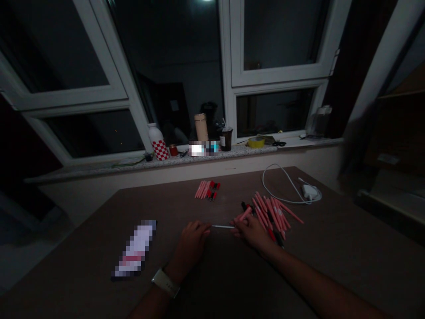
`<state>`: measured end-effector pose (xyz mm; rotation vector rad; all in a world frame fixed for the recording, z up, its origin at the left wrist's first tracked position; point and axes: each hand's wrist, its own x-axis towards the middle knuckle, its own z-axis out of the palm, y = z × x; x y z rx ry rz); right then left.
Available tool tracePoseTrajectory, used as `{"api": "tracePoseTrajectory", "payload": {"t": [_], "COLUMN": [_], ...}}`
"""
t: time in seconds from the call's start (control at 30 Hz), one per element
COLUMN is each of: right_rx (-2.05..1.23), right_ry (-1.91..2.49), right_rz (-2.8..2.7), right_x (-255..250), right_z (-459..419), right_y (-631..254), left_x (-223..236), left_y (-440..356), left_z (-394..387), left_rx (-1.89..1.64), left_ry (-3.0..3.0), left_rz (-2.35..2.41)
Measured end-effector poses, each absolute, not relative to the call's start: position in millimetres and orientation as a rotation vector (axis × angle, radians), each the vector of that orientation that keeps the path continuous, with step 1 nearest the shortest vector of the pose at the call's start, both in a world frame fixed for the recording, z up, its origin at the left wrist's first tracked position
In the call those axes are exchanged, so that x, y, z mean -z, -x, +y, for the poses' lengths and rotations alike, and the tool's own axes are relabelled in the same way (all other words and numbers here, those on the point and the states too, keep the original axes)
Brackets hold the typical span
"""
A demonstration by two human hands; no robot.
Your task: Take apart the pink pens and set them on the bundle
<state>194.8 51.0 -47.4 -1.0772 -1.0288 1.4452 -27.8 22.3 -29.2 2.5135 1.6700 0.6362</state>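
Observation:
My left hand (191, 243), with a watch on its wrist, is closed in a pinch on the left end of a thin white refill (222, 227) just above the brown table (83, 248). My right hand (252, 230) is closed round a pink pen barrel (245, 215) and meets the refill's right end. Right behind my right hand lies a loose heap of several pink pens (274, 212). A smaller tidy row of pink pens with red and black caps (207, 189) lies farther back at the table's middle.
A white charger with a looped cable (308, 191) lies at the back right. A blurred flat packet (136, 250) lies at the left. The windowsill (99, 166) holds a checked bottle (158, 142), cups (226, 138), a yellow tape roll (256, 141) and small items.

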Motion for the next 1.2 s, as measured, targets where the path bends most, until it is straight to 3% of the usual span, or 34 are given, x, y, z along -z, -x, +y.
{"api": "tracePoseTrajectory", "payload": {"t": [1.2], "right_rx": [-1.453], "right_ry": [1.016], "right_rz": [-1.149], "right_x": [58], "right_z": [54], "right_y": [-197], "left_x": [31], "left_y": [28], "left_z": [22], "left_rx": [-0.630], "left_ry": [-2.541], "left_rz": [1.633]}}
